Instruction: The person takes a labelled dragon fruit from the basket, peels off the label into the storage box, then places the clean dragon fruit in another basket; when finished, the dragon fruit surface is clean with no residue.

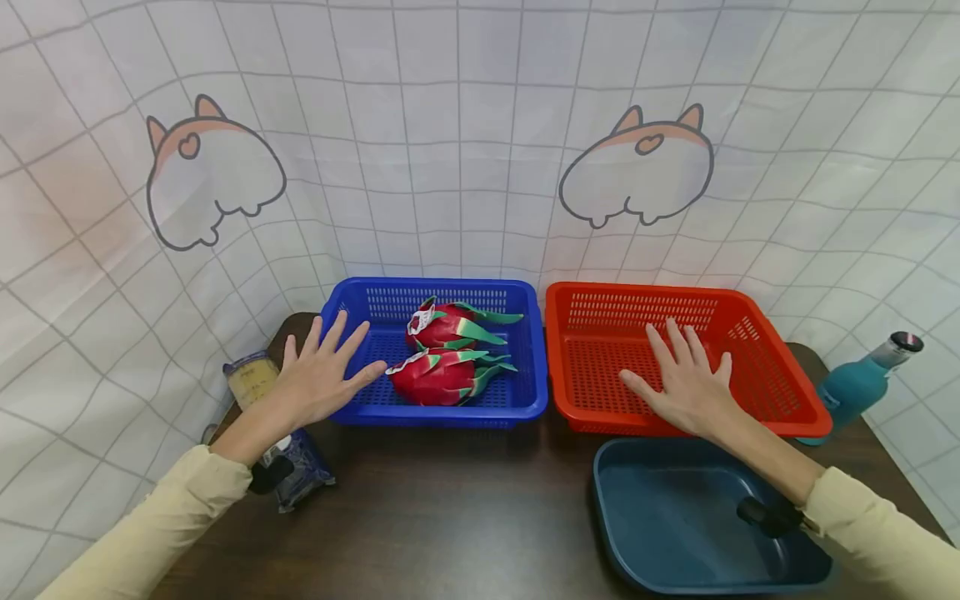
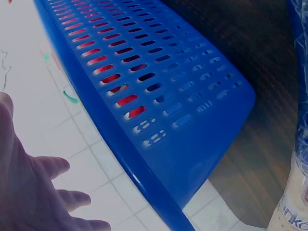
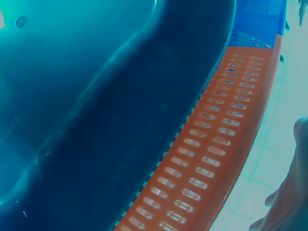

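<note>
My left hand (image 1: 318, 379) hovers by the left edge of the blue basket (image 1: 450, 414), fingers spread and holding nothing. Two red dragon fruits with green-tipped scales lie in that basket: the rear dragon fruit (image 1: 450, 325) and the front dragon fruit (image 1: 435, 379). Over the red basket (image 1: 600, 358) my right hand (image 1: 690, 387) is spread in the same way, with nothing in its grasp. The left wrist view shows the fingers (image 2: 72, 198) beyond the slotted blue wall. From the right wrist, part of the hand (image 3: 288, 192) appears past the red basket's rim.
A dark teal tub (image 1: 675, 517) stands in front of the red basket, under the right forearm. At far right is a bottle of blue liquid (image 1: 855, 387). A yellowish packet (image 1: 255, 379) and a dark blue packet (image 1: 300, 471) lie around the left forearm. A white grid-patterned curtain (image 1: 457, 167) hangs behind.
</note>
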### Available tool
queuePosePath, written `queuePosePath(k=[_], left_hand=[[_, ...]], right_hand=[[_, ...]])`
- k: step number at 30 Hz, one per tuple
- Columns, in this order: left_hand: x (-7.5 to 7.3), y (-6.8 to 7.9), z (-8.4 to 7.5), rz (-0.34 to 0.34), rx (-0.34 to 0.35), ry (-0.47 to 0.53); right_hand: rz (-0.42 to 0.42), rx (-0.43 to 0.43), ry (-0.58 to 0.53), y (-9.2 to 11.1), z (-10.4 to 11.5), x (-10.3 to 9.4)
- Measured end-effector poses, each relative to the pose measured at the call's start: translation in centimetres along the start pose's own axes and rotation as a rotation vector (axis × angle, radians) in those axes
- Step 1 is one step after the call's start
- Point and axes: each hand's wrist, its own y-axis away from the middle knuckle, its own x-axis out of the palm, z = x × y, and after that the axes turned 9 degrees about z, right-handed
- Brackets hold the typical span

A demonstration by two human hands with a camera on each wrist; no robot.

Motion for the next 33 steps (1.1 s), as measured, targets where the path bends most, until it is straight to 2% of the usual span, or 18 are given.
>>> queuePosePath(k=[3, 8, 12, 16, 20, 25, 33], left_hand=[[0.0, 0.1, 0.0, -0.009, 0.003, 0.011], [0.1, 0.3, 0.4, -0.069, 0.025, 0.075], [0.2, 0.7, 1.3, -0.128, 0.059, 0.200], [0.5, 1.3, 2.4, -0.188, 0.126, 0.338], [1.6, 1.7, 3.8, -0.232, 0.166, 0.401], [3.1, 1.9, 5.1, -0.269, 0.166, 0.464], [4.3, 1.8, 5.7, -0.256, 0.150, 0.540]], right_hand=[[0.008, -0.008, -0.018, 0.0, 0.1, -0.2], [-0.023, -0.038, -0.108, -0.2, 0.2, -1.2], [-0.054, -0.080, -0.163, -0.4, 0.6, -1.7], [-0.064, -0.141, -0.210, -0.4, 1.5, -1.4], [-0.075, -0.192, -0.239, -0.4, 3.0, -1.3], [-0.047, -0.214, -0.214, -1.2, 5.5, -1.8], [0.043, -0.268, -0.189, -3.7, 9.9, -1.9]])
